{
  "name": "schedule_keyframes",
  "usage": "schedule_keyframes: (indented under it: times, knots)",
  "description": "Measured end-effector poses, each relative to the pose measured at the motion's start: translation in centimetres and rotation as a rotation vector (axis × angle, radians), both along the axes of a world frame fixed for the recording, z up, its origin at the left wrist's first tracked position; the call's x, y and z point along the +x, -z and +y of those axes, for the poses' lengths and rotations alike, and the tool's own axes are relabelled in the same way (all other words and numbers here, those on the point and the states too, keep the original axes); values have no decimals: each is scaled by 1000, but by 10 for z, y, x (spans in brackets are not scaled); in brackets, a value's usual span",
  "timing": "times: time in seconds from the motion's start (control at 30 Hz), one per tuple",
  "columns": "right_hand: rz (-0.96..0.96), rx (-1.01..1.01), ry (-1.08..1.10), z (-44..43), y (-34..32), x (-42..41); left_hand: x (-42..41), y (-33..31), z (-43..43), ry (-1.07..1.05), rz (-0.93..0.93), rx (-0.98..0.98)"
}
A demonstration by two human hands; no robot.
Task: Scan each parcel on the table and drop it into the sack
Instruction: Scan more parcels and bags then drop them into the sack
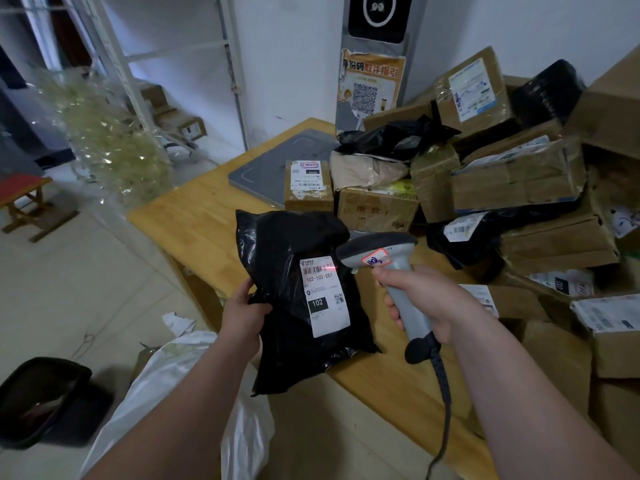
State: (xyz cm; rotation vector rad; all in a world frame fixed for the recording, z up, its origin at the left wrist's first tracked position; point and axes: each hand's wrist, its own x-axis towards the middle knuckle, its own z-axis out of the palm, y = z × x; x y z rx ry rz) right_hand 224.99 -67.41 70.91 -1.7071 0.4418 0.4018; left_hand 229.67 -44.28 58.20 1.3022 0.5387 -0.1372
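My left hand [244, 311] grips the left edge of a black plastic parcel [280, 258] and holds it up above the table's near corner. Its white label [323, 299] faces me, and a red scan line crosses the barcode at the label's top. My right hand [420, 299] holds a grey corded barcode scanner [382, 252] by the handle, its head pointed at the label from the right. A white sack [166, 379] stands open on the floor below my left forearm.
Cardboard boxes [519, 181] and black bags [391, 136] are heaped over the right and back of the wooden table [194, 220]. A grey pad [263, 171] lies at the table's far side. A black bin [45, 400] sits on the floor at left.
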Motion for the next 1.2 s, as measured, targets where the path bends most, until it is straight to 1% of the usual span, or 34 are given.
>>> schedule_keyframes:
  times: [0.13, 0.2, 0.27, 0.37, 0.47, 0.6, 0.73, 0.83, 1.0, 1.1, 1.17, 1.2]
  knots:
    - [-18, 12, -35, 19, 6, 9, -9, -6, 25, -51, -22, 10]
    - [-7, 39, -68, 31, 10, 13, -13, -6, 44, -85, -58, 41]
    - [11, 59, -118, 46, 18, 17, -20, -4, 70, -173, -59, 107]
    - [42, 54, -209, 73, 34, 23, -36, 5, 116, -319, 23, 235]
    - [82, 33, -307, 101, 52, 25, -59, 24, 157, -376, 111, 392]
    - [134, -12, -407, 136, 76, 26, -87, 52, 187, -340, 224, 642]
    - [196, -51, -485, 165, 101, 29, -110, 86, 193, -218, 316, 842]
    - [223, -72, -510, 184, 125, 32, -125, 123, 199, -130, 372, 884]
    - [260, -105, -500, 215, 174, 36, -128, 168, 207, -79, 483, 851]
    - [266, -110, -484, 231, 197, 37, -122, 190, 216, -79, 471, 864]
    - [275, -116, -462, 238, 207, 37, -119, 209, 224, -73, 449, 928]
    - [280, -124, -454, 240, 211, 38, -119, 220, 228, -21, 437, 966]
